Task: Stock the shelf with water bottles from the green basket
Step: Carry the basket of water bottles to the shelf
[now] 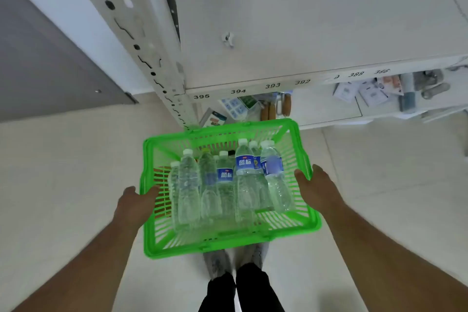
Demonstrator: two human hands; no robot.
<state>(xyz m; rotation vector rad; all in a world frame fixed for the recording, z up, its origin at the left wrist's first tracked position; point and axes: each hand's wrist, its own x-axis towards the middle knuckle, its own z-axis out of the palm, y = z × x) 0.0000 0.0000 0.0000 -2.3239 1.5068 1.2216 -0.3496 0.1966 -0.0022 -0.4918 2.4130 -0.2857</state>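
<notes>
water bottles (228, 182) upright, caps up, green basket (228, 248)

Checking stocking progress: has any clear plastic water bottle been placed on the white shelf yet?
No: the white shelf is bare, and the clear plastic water bottles all stand in the green plastic basket.

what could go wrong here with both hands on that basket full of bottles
1. The left hand and right hand grip only the side rims of the green basket; it looks held off the floor, so one slip could tip it.
2. The water bottles lie loose and piled, so they may roll and shift the load.
3. The shelf edge sits close ahead; the basket could knock it.
</notes>
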